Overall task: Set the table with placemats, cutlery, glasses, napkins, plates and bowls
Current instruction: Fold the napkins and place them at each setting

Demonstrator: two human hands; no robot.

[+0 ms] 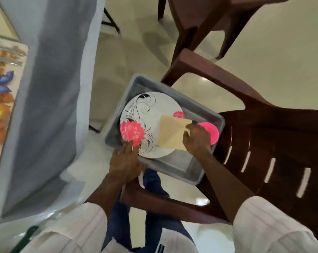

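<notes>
A white plate (154,114) with pink flowers and black swirls lies in a grey plastic tub (200,110) that stands on a brown chair seat. My left hand (125,161) grips the plate's near edge, fingers on the pink flower. My right hand (196,138) pinches a folded beige napkin (171,132) that lies over the plate's right side. A pink round object (212,132), perhaps a bowl, shows behind my right hand; most of it is hidden.
The table (50,88) with a grey-white cloth stands at the left, a floral placemat (1,99) on its top at the far left. The brown plastic chair (275,143) holds the tub; a second brown chair (209,21) stands beyond it. Pale floor tiles lie between.
</notes>
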